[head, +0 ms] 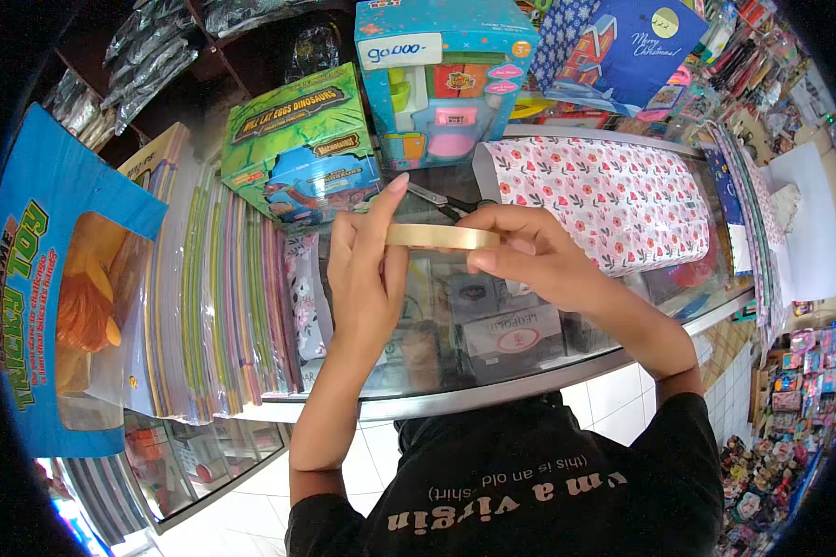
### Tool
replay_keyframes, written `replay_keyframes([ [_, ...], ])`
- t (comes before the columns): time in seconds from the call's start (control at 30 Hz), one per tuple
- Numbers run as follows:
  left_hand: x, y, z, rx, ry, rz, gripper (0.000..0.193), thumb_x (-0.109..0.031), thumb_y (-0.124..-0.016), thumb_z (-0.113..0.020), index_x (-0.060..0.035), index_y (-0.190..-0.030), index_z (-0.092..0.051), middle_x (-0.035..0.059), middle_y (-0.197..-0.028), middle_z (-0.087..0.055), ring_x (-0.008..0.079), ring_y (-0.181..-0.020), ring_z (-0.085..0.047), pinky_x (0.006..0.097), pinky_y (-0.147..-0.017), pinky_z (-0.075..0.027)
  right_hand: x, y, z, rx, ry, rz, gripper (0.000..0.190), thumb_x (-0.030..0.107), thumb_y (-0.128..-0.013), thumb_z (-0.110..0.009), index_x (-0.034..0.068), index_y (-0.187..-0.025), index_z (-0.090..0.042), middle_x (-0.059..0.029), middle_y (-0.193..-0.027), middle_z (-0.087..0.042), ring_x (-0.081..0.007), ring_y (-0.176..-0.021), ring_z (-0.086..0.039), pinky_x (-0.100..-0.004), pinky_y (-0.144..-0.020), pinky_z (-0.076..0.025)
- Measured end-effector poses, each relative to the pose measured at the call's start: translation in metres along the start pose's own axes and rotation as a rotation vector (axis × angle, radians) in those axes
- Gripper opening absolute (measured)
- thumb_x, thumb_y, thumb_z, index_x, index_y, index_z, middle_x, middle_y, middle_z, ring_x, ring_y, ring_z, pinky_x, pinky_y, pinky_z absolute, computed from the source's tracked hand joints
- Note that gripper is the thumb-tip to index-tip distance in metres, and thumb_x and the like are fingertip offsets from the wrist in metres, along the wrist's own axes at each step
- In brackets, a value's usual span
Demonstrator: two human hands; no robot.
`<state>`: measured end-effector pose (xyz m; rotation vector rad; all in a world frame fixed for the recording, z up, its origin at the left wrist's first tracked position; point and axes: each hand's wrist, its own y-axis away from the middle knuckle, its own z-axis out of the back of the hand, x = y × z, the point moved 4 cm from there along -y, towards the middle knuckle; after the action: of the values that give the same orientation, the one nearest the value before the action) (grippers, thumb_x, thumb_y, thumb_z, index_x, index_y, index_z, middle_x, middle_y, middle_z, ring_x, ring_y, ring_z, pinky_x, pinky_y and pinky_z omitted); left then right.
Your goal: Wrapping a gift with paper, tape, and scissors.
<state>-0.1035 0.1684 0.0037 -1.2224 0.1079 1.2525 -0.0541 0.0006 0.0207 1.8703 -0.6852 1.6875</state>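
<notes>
A roll of clear yellowish adhesive tape [440,237] is held edge-on above the glass counter, between my two hands. My left hand [370,264] has hold of its left side, with the index finger pointing up past the rim. The thumb and fingers of my right hand [529,252] pinch its right end. Just beyond the roll lies a pair of scissors [432,199] with dark handles, partly hidden by my right hand. To the right, a floral-wrapped flat package or folded wrapping paper [599,202] rests on the glass; which of these cannot be told.
A green dinosaur toy box [303,143] and a blue toy dispenser box [446,90] stand at the back. Plastic-sleeved stacks [216,292] and a lion toy box [76,278] line the left. A metal edge [488,390] borders the glass counter [418,355]. Rolled papers [752,223] lie right.
</notes>
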Motion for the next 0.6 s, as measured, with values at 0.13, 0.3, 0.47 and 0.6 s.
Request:
replay_keyframes([
  [0.13,-0.002,0.003,-0.003,0.014,-0.014,-0.071,0.066,0.011,-0.076,-0.06,-0.0202,-0.133,-0.054,0.0074,-0.078,-0.039,0.0211,-0.069,-0.045,0.0303,-0.062,-0.041,-0.007,-0.001,-0.002,0.048,0.01,-0.011,0.029,0.024,-0.092,-0.057,-0.001,-0.106,-0.062,-0.0037,-0.091,-0.063,-0.0065,-0.078,-0.051,-0.0228,-0.067,-0.04],
  [0.3,-0.001,0.005,-0.005,0.017,-0.095,-0.099,0.066,0.011,-0.077,-0.059,-0.0173,-0.136,-0.05,0.0064,-0.08,-0.041,0.0183,-0.072,-0.047,0.0281,-0.064,-0.042,0.002,-0.004,-0.006,0.073,-0.051,0.06,0.026,0.024,-0.091,-0.056,0.0,-0.099,-0.063,-0.003,-0.089,-0.063,-0.0057,-0.072,-0.048,-0.0224,-0.07,-0.039],
  [0.47,0.014,0.009,-0.012,0.146,0.722,0.264,0.043,-0.008,-0.085,-0.056,-0.004,-0.127,-0.045,0.0048,-0.094,-0.051,0.0118,-0.087,-0.05,0.0255,-0.074,-0.043,0.0,-0.002,0.001,0.076,-0.163,0.069,0.025,0.025,-0.089,-0.059,0.0,-0.091,-0.063,-0.0059,-0.086,-0.062,-0.0077,-0.071,-0.049,-0.0245,-0.079,-0.04],
  [0.6,0.02,0.011,-0.018,0.283,1.032,0.298,0.042,-0.042,-0.089,-0.052,-0.0034,-0.104,-0.053,0.0018,-0.09,-0.05,0.0078,-0.082,-0.046,0.0218,-0.066,-0.037,-0.004,-0.003,0.005,0.12,-0.225,0.126,0.018,0.02,-0.091,-0.058,0.003,-0.089,-0.062,-0.0015,-0.085,-0.064,-0.0049,-0.073,-0.049,-0.0225,-0.068,-0.04],
])
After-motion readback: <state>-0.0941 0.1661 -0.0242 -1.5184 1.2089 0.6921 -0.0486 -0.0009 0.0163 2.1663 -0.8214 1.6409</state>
